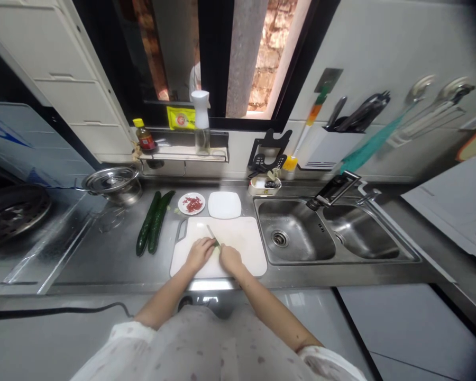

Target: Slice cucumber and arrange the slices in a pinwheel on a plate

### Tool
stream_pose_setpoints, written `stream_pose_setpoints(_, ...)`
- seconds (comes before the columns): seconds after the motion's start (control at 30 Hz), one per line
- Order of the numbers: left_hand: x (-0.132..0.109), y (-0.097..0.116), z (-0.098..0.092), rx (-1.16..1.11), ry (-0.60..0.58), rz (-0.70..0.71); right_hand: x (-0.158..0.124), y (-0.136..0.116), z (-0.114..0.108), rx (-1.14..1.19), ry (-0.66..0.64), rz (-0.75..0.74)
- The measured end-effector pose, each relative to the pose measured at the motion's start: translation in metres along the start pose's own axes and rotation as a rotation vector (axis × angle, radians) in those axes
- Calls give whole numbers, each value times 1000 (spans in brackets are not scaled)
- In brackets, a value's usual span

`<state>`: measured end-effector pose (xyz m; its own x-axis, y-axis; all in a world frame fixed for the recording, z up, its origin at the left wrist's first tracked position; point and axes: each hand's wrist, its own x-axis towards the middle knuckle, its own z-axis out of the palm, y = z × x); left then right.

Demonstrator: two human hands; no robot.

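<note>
On the white cutting board [241, 235], my right hand [230, 259] is closed around a small knife [211, 231], its blade angled away to the upper left. My left hand [199, 253] has its fingers curled down and pressed on a pale green vegetable piece [216, 254], right beside the knife. The fingers cover much of that piece, so its full shape is hidden. Two whole cucumbers [155, 225] lie side by side left of the board. Behind the board stand a small plate of chopped red pieces [192, 204] and a white square plate [224, 205].
A double sink [297, 233] with a black faucet [333, 190] adjoins the board's right side. At the left are a lidded steel pot [113, 182] and a stove pan [14, 214]. A wall shelf [182, 153] holds bottles; a knife holder [333, 148] hangs above the sink.
</note>
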<state>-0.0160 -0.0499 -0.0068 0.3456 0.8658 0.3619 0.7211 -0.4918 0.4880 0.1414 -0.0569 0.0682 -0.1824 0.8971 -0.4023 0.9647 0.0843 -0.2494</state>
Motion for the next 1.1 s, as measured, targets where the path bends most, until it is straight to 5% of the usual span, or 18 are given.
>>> stream_pose_setpoints(0.67,-13,14,-16,-97,-91,-120,-32,24,-8,-70,-26,6)
stream_pose_setpoints(0.93,-26,11,-14,-99,15,-197,-25,31,-30,-165,103,57)
stream_pose_setpoints(1.1,-25,15,-24,-45,240,-348,-28,33,-31,-182,194,31)
